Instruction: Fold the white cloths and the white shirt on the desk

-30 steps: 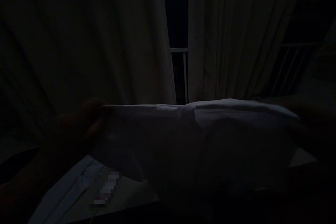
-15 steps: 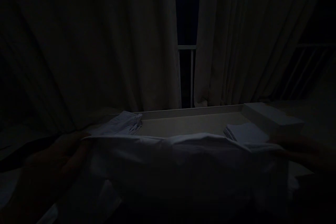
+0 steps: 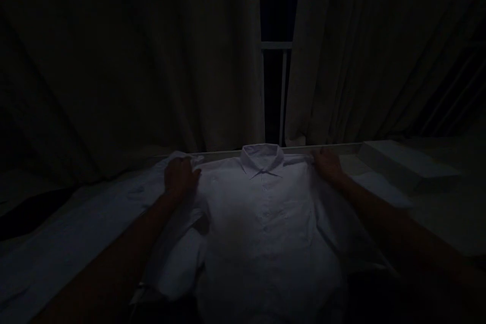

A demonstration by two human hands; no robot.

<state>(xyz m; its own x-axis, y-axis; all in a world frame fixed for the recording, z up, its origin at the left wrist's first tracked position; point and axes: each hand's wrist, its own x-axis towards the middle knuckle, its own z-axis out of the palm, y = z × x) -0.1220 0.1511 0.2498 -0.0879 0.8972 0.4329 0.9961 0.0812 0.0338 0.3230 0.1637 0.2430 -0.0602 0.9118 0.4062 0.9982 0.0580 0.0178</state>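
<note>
Half a second ago, the shirt (image 3: 261, 223) was a wide band of cloth with its collar out of sight; now its front faces up, the collar (image 3: 261, 164) shows, and both hands are closer together and farther forward; the left hand (image 3: 179, 174) grips one shoulder side, and the right hand (image 3: 327, 164) grips the other; the shirt is pale and plain, with a closed neck, buttons down the middle and soft wrinkles; it spreads over the table (image 3: 352, 163), its collar by the back edge near the curtains (image 3: 220, 61); I cannot tell how much of it touches; other clothes (image 3: 102, 217) lie close on the left; on the right, a bit of table shows before the box (image 3: 404, 162), with a folded cloth (image 3: 381, 187) nearer.
</note>
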